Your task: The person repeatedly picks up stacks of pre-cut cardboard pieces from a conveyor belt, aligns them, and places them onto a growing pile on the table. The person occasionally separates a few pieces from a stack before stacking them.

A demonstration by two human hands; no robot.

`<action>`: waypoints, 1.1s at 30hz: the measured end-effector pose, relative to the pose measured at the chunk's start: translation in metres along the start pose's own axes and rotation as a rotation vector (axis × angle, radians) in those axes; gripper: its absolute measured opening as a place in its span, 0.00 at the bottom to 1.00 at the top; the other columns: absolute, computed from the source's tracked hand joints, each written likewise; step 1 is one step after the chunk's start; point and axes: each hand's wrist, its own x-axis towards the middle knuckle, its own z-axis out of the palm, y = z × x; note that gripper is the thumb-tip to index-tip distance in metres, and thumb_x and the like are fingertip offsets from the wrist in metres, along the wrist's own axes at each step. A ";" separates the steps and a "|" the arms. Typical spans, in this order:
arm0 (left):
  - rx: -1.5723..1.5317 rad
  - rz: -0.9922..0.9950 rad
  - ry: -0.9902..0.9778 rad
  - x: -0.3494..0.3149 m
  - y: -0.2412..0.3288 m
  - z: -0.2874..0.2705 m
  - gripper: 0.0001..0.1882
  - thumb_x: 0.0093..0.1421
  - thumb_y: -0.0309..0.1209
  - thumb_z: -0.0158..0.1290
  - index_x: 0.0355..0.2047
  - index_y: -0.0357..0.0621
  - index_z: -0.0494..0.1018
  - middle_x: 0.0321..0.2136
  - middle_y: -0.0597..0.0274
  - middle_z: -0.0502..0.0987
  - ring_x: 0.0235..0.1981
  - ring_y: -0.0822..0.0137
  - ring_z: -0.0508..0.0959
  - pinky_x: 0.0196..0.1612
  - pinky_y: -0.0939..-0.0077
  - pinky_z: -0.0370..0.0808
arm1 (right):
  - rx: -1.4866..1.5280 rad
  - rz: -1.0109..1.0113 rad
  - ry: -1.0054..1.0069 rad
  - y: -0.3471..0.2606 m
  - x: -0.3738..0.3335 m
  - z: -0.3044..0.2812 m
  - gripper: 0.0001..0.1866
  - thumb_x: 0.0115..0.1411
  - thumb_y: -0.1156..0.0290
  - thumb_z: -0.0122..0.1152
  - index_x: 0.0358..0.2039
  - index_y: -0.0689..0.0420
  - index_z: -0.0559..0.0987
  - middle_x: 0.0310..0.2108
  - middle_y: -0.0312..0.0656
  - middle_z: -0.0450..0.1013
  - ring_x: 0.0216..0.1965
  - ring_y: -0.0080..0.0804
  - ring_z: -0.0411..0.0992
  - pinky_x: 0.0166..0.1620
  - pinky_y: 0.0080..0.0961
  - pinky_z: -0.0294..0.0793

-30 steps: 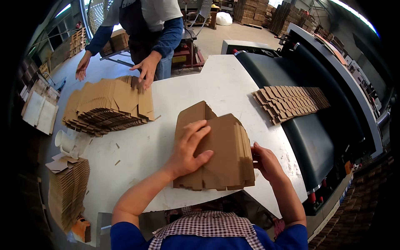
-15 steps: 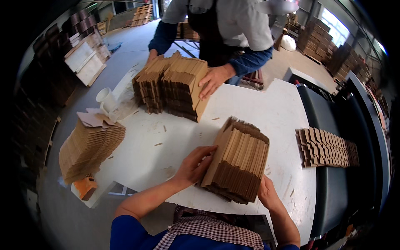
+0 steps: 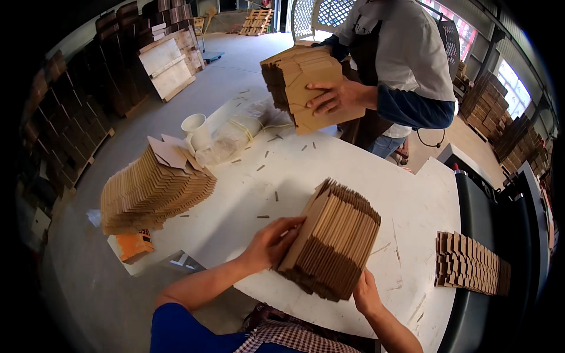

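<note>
A thick bundle of folded brown cardboard pieces [image 3: 336,241] stands on edge between my hands, over the near part of the white table [image 3: 247,203]. My left hand [image 3: 272,242] presses against its left face, with the fingers bent toward its upper edge. At the lower right corner my right hand [image 3: 366,292] grips the other side, its fingertips partly hidden by the bundle. Across the table a co-worker holds a similar cardboard bundle [image 3: 321,112], raised off the surface, with one hand [image 3: 336,97] spread on its side.
On the left a leaning stack of cardboard sheets [image 3: 156,191] stands near a white mug [image 3: 197,134] and clear plastic wrap [image 3: 226,144]. To the right, a row of cardboard pieces [image 3: 471,265] lies on a dark conveyor belt [image 3: 479,212]. Small cardboard scraps [image 3: 263,216] dot the table.
The co-worker has lifted the other bundle off the table and moved it right. My view has turned left. My hands keep hold of their bundle, which is tilted slightly more.
</note>
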 end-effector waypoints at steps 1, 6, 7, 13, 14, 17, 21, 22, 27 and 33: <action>0.026 -0.019 0.030 0.014 -0.005 -0.009 0.18 0.72 0.33 0.46 0.60 0.41 0.70 0.49 0.54 0.77 0.50 0.67 0.77 0.52 0.72 0.75 | 0.045 -0.043 -0.006 -0.008 0.023 0.005 0.31 0.75 0.51 0.35 0.68 0.61 0.58 0.52 0.46 0.71 0.44 0.30 0.73 0.46 0.29 0.78; -0.075 -0.036 0.143 0.109 -0.027 -0.060 0.19 0.73 0.38 0.46 0.59 0.41 0.71 0.47 0.60 0.80 0.48 0.73 0.75 0.53 0.77 0.72 | 0.183 -0.010 -0.129 -0.024 0.166 0.014 0.40 0.71 0.39 0.33 0.73 0.53 0.50 0.69 0.47 0.57 0.56 0.46 0.72 0.46 0.35 0.82; -0.140 -0.001 0.150 0.127 -0.035 -0.073 0.20 0.73 0.40 0.46 0.58 0.42 0.71 0.46 0.62 0.79 0.48 0.75 0.75 0.53 0.78 0.71 | 0.197 -0.014 -0.129 -0.025 0.196 0.017 0.42 0.70 0.36 0.34 0.73 0.53 0.51 0.70 0.47 0.56 0.55 0.46 0.72 0.45 0.35 0.82; -0.269 -0.098 0.169 0.233 -0.053 -0.146 0.21 0.72 0.42 0.47 0.57 0.43 0.73 0.45 0.62 0.80 0.46 0.72 0.77 0.50 0.78 0.73 | 0.158 -0.061 -0.161 -0.048 0.338 0.041 0.47 0.64 0.27 0.31 0.74 0.45 0.47 0.71 0.51 0.51 0.61 0.55 0.64 0.49 0.41 0.82; -0.360 -0.146 0.228 0.234 -0.059 -0.164 0.21 0.72 0.42 0.46 0.57 0.42 0.72 0.46 0.62 0.80 0.46 0.71 0.78 0.50 0.77 0.74 | 0.151 -0.026 -0.180 -0.064 0.337 0.050 0.48 0.64 0.28 0.32 0.74 0.47 0.44 0.72 0.49 0.48 0.65 0.55 0.60 0.50 0.43 0.81; -0.532 -0.185 0.440 0.252 -0.070 -0.216 0.22 0.73 0.42 0.41 0.56 0.38 0.72 0.45 0.58 0.80 0.46 0.67 0.79 0.50 0.71 0.76 | 0.046 -0.089 -0.145 -0.070 0.348 0.074 0.48 0.65 0.30 0.35 0.74 0.50 0.43 0.74 0.47 0.44 0.69 0.50 0.55 0.50 0.43 0.81; -0.588 0.101 0.825 0.256 -0.029 -0.234 0.27 0.72 0.44 0.41 0.55 0.31 0.71 0.44 0.52 0.80 0.46 0.62 0.79 0.51 0.67 0.75 | -0.090 -0.237 -0.097 -0.065 0.341 0.079 0.45 0.67 0.35 0.41 0.74 0.48 0.45 0.74 0.47 0.44 0.69 0.47 0.55 0.54 0.39 0.77; -0.475 0.136 0.902 0.257 -0.017 -0.225 0.26 0.72 0.44 0.42 0.55 0.31 0.72 0.44 0.51 0.81 0.46 0.61 0.79 0.52 0.67 0.75 | -0.154 -0.284 -0.065 -0.052 0.346 0.075 0.44 0.68 0.37 0.43 0.74 0.49 0.46 0.74 0.48 0.44 0.70 0.46 0.54 0.56 0.38 0.75; 0.495 0.037 0.906 0.247 -0.014 -0.215 0.21 0.69 0.43 0.48 0.50 0.40 0.78 0.46 0.48 0.81 0.48 0.56 0.80 0.53 0.69 0.73 | -0.370 -0.409 -0.045 -0.046 0.313 0.092 0.45 0.66 0.41 0.52 0.73 0.52 0.49 0.73 0.54 0.43 0.71 0.54 0.51 0.69 0.39 0.56; 1.165 -0.122 0.845 0.253 0.004 -0.211 0.20 0.68 0.41 0.48 0.52 0.43 0.78 0.55 0.46 0.74 0.56 0.48 0.73 0.59 0.61 0.69 | -0.518 -0.405 -0.017 -0.029 0.315 0.102 0.47 0.64 0.44 0.57 0.73 0.50 0.47 0.72 0.59 0.44 0.66 0.62 0.57 0.64 0.43 0.64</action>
